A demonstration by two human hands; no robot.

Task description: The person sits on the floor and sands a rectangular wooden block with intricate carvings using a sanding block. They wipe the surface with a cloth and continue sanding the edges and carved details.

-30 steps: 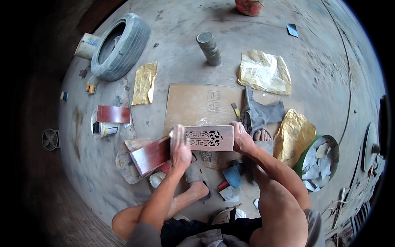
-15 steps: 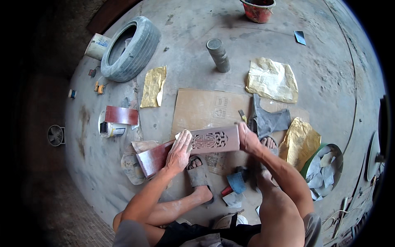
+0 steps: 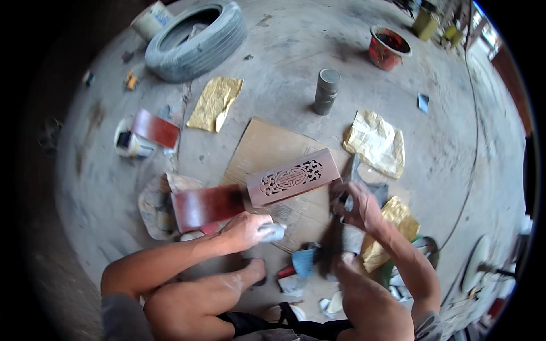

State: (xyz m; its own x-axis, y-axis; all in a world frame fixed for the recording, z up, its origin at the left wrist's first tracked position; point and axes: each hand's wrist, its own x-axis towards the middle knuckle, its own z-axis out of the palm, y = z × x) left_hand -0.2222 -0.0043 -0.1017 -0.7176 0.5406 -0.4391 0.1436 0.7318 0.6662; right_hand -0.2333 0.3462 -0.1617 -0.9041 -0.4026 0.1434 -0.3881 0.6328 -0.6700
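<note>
Nearest: paper scraps [image 3: 331,304], well to the near side of the box. Blue piece [image 3: 303,263] a bit closer to it, red thing [image 3: 286,271] just beside that piece. Green tub [image 3: 388,273] to the box's near right, partly behind the right arm.

Left hand [image 3: 244,232] just on the near side of the box's left end, fingers clamped on a pale blue-grey pad [image 3: 273,231]; pad blurred. Right hand [image 3: 361,210] at the box's near right corner, fingers curled; can't tell if they touch it or hold anything. Gold paper [image 3: 392,227] right of the box, partly behind the right forearm.

Red board [image 3: 210,206] just left of the box. Box [image 3: 292,177]: carved openwork face up, set askew with its right end farther off, over the cardboard [image 3: 250,145]; support underneath unclear. Grey cloth [image 3: 372,182] off the box's right end.

Farther: white pot [image 3: 136,146] left of the box, red plate [image 3: 156,129] on top. Pale sheet [image 3: 375,142] beyond its right end, gold sheet [image 3: 216,105] beyond its left. Cylinder [image 3: 327,91] upright beyond the box. Farthest: red bucket [image 3: 385,59] far right beyond it, tyre [image 3: 205,59] far left.
</note>
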